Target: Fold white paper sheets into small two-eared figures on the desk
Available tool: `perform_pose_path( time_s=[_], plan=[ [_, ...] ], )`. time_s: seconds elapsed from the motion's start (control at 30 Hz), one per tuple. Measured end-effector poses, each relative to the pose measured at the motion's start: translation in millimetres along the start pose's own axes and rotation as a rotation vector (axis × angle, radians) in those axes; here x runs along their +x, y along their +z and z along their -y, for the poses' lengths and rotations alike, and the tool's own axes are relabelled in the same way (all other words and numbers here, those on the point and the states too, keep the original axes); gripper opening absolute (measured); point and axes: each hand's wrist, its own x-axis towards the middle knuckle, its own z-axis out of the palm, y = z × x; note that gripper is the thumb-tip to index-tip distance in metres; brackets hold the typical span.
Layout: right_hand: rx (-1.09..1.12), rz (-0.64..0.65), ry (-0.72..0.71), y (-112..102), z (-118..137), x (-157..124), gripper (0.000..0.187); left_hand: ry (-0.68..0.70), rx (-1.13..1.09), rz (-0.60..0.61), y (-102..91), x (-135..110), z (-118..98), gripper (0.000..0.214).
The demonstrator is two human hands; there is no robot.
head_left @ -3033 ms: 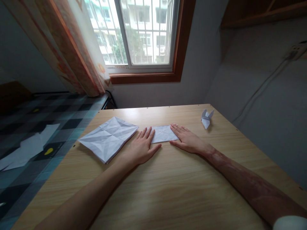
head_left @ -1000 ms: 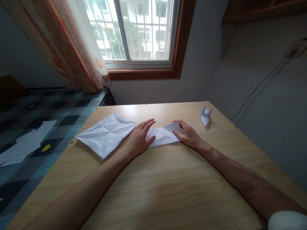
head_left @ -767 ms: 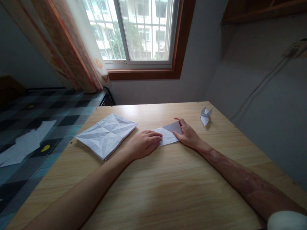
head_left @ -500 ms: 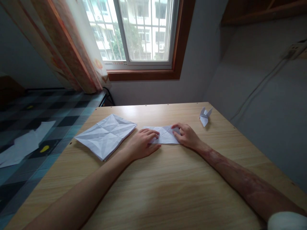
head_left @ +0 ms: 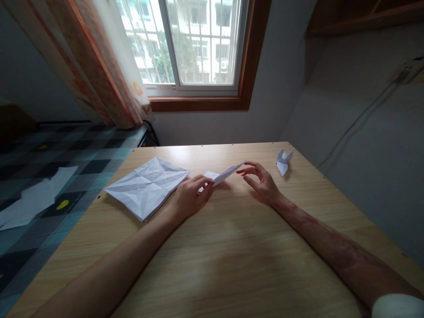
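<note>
In the middle of the wooden table [head_left: 205, 265], toward its far half, I see a small white paper [head_left: 225, 176] lying between the two hands, and its position between them is the main thing to notice. Its long side runs from the left hand [head_left: 192, 195] up and to the right, so the right end stands above the wood, with a soft shadow under it. The left hand is the nearer one: it sits low over the left end, thumb and fingers closed together in a pinch on the paper, the knuckles bent. The right hand [head_left: 260, 182] is just beside the raised end, its fingers gently curved and the thumb standing apart from them – a loose shape, with nothing gripped between. Whether the forefinger touches the tip of the paper, I cannot tell. Both forearms come from the near edge, reaching forward and inward – the right one at a wide slant. To the left of the left hand rests a stack of creased paper [head_left: 149, 186]; beyond the right hand is a little folded figure [head_left: 282, 162].
</note>
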Motion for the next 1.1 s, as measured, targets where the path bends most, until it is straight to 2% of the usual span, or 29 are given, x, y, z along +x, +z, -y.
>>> perform_pose_path(
  time_s=[0.07,0.13,0.2,0.27,0.37,0.47,0.53,0.6,0.7,0.73,0.83,0.93,1.0,1.1],
  plan=[
    [0.006,0.005,0.015,-1,-2,1,0.055,-0.130,-0.237,-0.013,-0.6,2,0,0.026],
    [0.003,0.054,0.045,-3,-2,1,0.059,-0.251,-0.483,0.012,-0.3,5,0,0.036],
    [0.017,0.148,0.089,-4,0,-1,0.058,-0.355,-0.672,0.081,0.9,7,-1,0.044],
    [0.048,0.225,0.132,-4,3,-3,0.057,-0.430,-0.754,0.172,2.5,7,-5,0.046],
    [0.078,0.203,0.189,-1,6,-6,0.074,-0.432,-0.666,0.243,4.0,7,-15,0.049],
    [0.060,0.140,0.203,3,5,-6,0.095,-0.397,-0.454,0.200,4.0,6,-18,0.049],
    [0.028,0.139,0.191,5,2,-5,0.093,-0.425,-0.356,0.146,4.6,4,-14,0.049],
    [-0.024,0.183,0.158,5,0,-4,0.070,-0.449,-0.253,0.089,6.0,2,-7,0.048],
    [-0.165,0.224,0.043,4,0,-1,0.024,-0.370,-0.046,0.055,7.5,0,0,0.044],
    [-0.228,0.229,-0.010,3,1,-1,0.020,-0.305,0.014,0.043,7.5,0,0,0.038],
    [-0.321,0.268,-0.144,2,4,1,0.024,-0.055,0.105,0.072,7.4,2,-1,0.008],
    [-0.339,0.359,-0.200,4,5,0,0.038,0.130,0.082,0.228,8.1,3,-2,0.027],
    [-0.356,0.381,-0.214,5,5,0,0.040,0.184,0.062,0.306,7.6,4,0,0.031],
    [-0.392,0.359,-0.227,6,5,-1,0.035,0.218,0.028,0.356,1.2,5,5,0.032]
  ],
)
